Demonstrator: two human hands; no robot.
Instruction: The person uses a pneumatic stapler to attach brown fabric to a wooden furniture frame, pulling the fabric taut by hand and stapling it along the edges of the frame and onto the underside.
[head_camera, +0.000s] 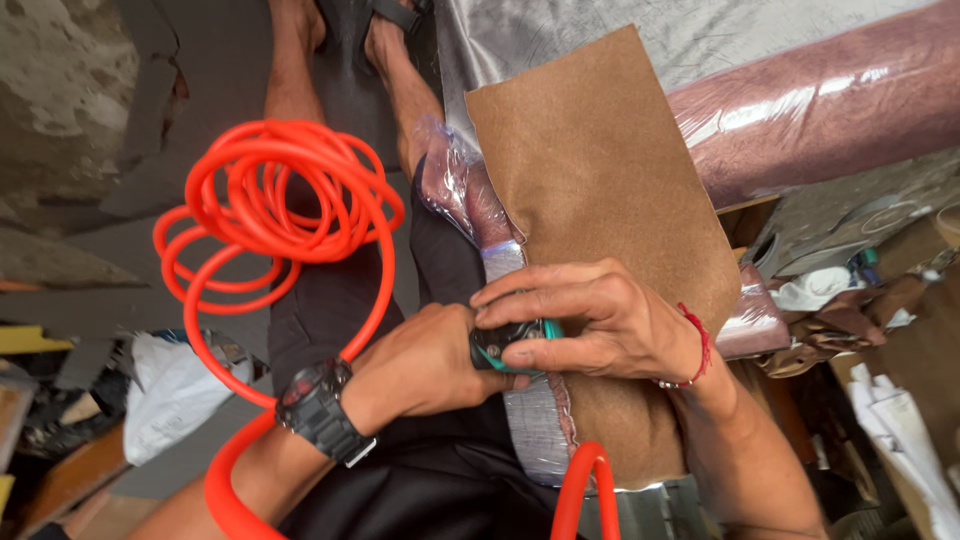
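Centrally, both hands meet on a small black-and-teal tool, seemingly a pneumatic hand tool. Left hand, black wristwatch on the wrist, is clamped around the tool's body from the left, fingers curled tight. Right hand, red thread bracelet at the wrist, is closed over the tool's top and front, fingertips pressing down. Tool sits at the lower left edge of a brown fabric sheet, right where that sheet overlaps a silvery-grey fabric strip with a frayed edge; all of this rests over the person's lap, dark trousers below.

Handling judgement: tool looks rigid, compact, moderately heavy for its size; best taken around the body as the left hand does now. Brown sheet looks soft, felt-like, floppy, light; likely shifts unless pinned near the edge being worked.

Outward: coiled orange air hose loops at the left and runs under the left forearm, another bend of it showing at the bottom middle. A plastic-wrapped mauve fabric roll lies at the top right, a smaller wrapped roll end pokes out beside the sheet's left edge. Sandalled feet of the person at the top. Clutter of scraps and paper at the right edge.
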